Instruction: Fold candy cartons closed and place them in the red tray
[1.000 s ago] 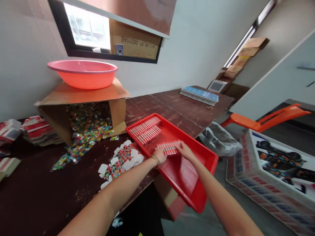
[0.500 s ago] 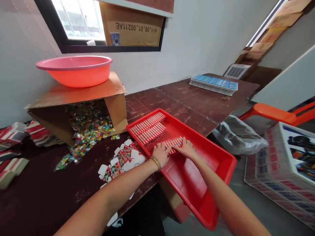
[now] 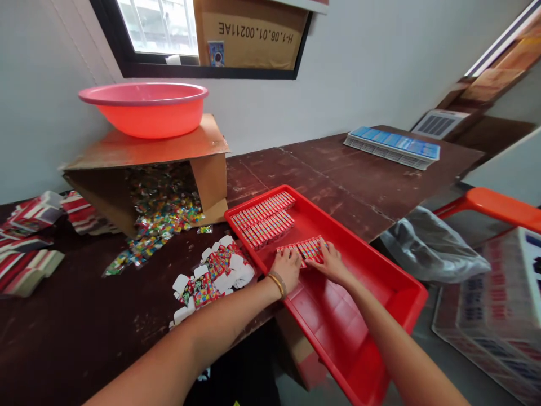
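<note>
A red plastic tray (image 3: 359, 235) holds small red patterned boxes set upright in tight rows. Two rows of boxes (image 3: 264, 219) stand side by side at its far left end. A third, shorter row of boxes (image 3: 305, 246) lies between my hands, apart from the other two. My left hand (image 3: 288, 269), with bangles at the wrist, has bent fingers on the row's left and near side. At the row's right end, my right hand (image 3: 332, 262) presses with thumb and fingers around the boxes. The palms hide part of the near side.
Left of the tray lie flattened red and white cartons (image 3: 222, 268). Behind them, a cardboard box (image 3: 213, 186) on its side spills small candy packets (image 3: 163, 223), and a pink basin (image 3: 147, 113) sits on top. A blue-topped stack (image 3: 393, 144) and a bin with a clear liner (image 3: 435, 248) are at right.
The camera view has turned, so the tray and table sit further right in the picture. Both hands stay on the short row, which shows a little more beyond the fingertips.
</note>
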Motion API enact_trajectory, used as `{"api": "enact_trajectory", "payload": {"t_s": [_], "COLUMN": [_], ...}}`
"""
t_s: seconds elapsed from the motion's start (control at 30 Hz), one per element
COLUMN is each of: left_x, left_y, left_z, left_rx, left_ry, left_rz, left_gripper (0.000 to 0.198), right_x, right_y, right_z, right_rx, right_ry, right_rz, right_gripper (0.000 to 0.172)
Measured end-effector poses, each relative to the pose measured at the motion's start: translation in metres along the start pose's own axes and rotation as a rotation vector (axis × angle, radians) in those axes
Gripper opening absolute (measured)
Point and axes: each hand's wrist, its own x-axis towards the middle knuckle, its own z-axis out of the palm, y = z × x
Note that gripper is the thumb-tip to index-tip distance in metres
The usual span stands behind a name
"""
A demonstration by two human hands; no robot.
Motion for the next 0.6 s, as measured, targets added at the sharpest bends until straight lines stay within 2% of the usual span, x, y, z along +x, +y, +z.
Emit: {"api": "enact_trajectory", "payload": {"t_s": [0.1,0.17,0.27,0.37,0.5,0.6], "left_x": [-0.001,-0.001,-0.002,-0.001,-0.001,-0.001], "left_y": [-0.001,-0.001,-0.001,-0.001,-0.001,-0.001], "left_z": [0.001,0.001,0.001,0.002,0.003,0.003], "left_rx": [0.014,0.027,0.044,0.046,0.044,0.04], "left_ry": [0.008,0.014,0.025,0.04,0.044,0.041], "left_rz": [0.0,0.002,0.006,0.007,0.003,-0.001], "left_gripper": [0.054,0.054,0.053,0.052,0.053,0.053], "right_x": [0.012,0.024,0.044,0.062,0.081,0.097], "right_y": [0.008,0.008,-0.002,-0.022,-0.041,-0.037], "right_z": [-0.002,-0.004,-0.007,-0.002,0.007,0.006], "right_rx": [-0.006,-0.027,-0.05,-0.049,-0.039,-0.034], "right_ry": [0.0,0.036,0.148,0.263,0.33,0.307], "right_rz": [0.019,0.085,0.213,0.268,0.269,0.176], "right_gripper": [0.092,0.093,0.086,0.081,0.082,0.078]}}
